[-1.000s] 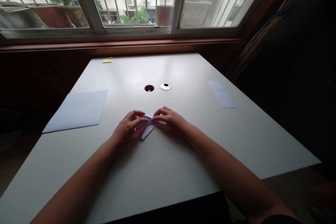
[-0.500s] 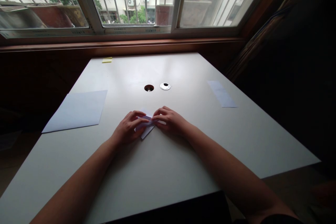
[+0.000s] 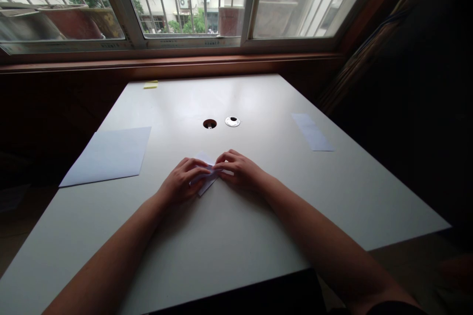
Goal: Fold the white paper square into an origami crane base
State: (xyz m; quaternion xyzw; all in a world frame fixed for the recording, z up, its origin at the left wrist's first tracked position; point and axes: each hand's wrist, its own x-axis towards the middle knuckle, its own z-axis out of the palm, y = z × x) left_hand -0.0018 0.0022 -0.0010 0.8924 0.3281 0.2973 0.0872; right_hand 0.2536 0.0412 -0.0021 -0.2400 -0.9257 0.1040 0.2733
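White table (image 3: pixel 258 236) | folded paper (image 3: pixel 208 185) between left grip (image 3: pixel 184 176) and right grip (image 3: pixel 238 169) | both pinched onto it

Daylight comes from the window (image 3: pixel 252 5) beyond the hands (image 3: pixel 242 169); it lays pale glare on the table (image 3: pixel 254 96) ahead of them, soft shadows beneath, darkness far right.

The left hand (image 3: pixel 181 178) edges inward now, its fingertips (image 3: pixel 205 171) creeping across the folded paper (image 3: pixel 208 186) toward the right hand (image 3: pixel 240 171), a slight shift, the upper finger dipping lower than a second ago! Those fingers cover a little more of the paper, and its near flap looks a shade darker.
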